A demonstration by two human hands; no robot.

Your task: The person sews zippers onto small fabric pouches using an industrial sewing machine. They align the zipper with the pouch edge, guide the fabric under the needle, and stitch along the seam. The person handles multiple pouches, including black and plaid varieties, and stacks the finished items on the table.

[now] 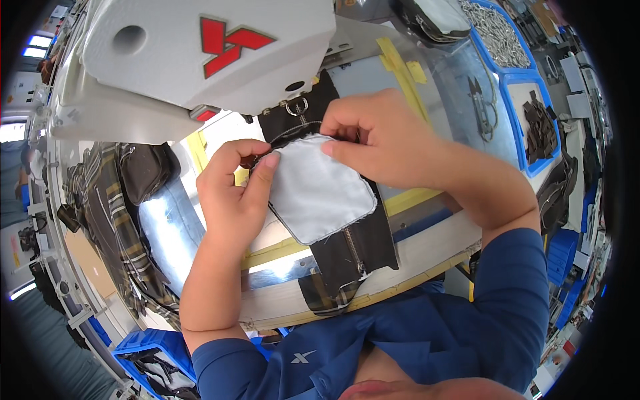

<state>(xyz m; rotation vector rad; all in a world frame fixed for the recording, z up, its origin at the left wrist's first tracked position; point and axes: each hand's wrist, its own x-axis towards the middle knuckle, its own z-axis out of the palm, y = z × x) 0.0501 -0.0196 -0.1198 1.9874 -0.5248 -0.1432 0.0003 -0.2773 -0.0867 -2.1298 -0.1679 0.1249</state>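
Observation:
A white-lined fabric panel [320, 193] with a dark edge and rounded corners lies between my hands. Beneath it runs a dark fabric strip [373, 247] with a zipper down its length; a metal D-ring [298, 107] sits at its far end. The thumb and fingers of my left hand [230, 190] pinch the panel's far left edge. At the far right edge, my right hand [387, 140] grips the same panel between thumb and curled fingers. Just beyond my hands stands the white head of a sewing machine [160, 73]; its needle area is mostly hidden.
Plaid and dark fabric pieces [110, 227] are piled at the left. To the right lie scissors [480, 110], a blue bin [475, 41] of small metal parts and a blue tray [517, 123] of dark strips. Yellow tape [403, 77] marks the work surface.

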